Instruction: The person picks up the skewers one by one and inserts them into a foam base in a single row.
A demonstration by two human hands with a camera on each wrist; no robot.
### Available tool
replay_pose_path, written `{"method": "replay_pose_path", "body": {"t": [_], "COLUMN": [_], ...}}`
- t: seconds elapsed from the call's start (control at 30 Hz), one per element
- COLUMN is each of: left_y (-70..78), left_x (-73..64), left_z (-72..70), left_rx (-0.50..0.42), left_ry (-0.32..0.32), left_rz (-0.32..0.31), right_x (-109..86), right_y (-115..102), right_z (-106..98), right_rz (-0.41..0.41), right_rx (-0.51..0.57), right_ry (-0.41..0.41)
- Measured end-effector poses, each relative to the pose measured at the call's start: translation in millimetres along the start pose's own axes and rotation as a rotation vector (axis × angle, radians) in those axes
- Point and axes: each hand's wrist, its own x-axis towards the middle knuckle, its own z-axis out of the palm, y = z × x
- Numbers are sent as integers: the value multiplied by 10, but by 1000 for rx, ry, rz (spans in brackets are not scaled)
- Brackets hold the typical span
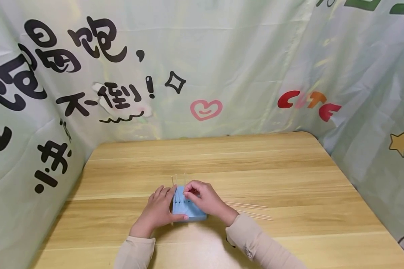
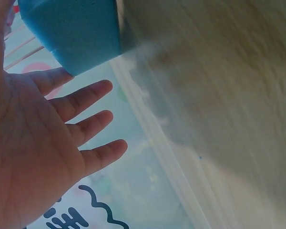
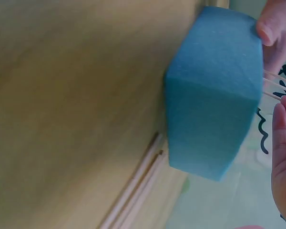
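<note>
A blue foam block [image 1: 196, 213] sits on the table, with a row of small dark holes across its top. Several thin wooden sticks [image 1: 172, 181] stand upright at its far left part. My left hand [image 1: 159, 209] holds the block at its left side, thumb along the front and index finger near the back corner; the other fingers spread straight, off the block [image 2: 81, 33] in the left wrist view. With thumb and index finger, my right hand [image 1: 205, 196] pinches one thin stick over the holes. That stick's lower end is hard to make out.
To the right of the block, several loose thin sticks [image 1: 252, 205] lie on the wooden table [image 1: 289, 179], partly behind my right wrist. A printed curtain [image 1: 242, 67] hangs round the table's back and sides.
</note>
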Motion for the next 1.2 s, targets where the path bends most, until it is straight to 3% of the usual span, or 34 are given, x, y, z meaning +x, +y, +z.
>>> {"method": "replay_pose_path", "body": {"t": [0.6,1.2], "left_y": [-8,16], "left_x": [1,-8], "left_z": [4,-7], "left_rx": [1,0], "left_ry": [2,11], "left_rz": [6,12], "right_x": [-26,-211], "right_y": [9,157], "right_z": [4,-369], "right_rz": [23,78], "right_rx": [-18,-39], "right_ry": [6,100]}}
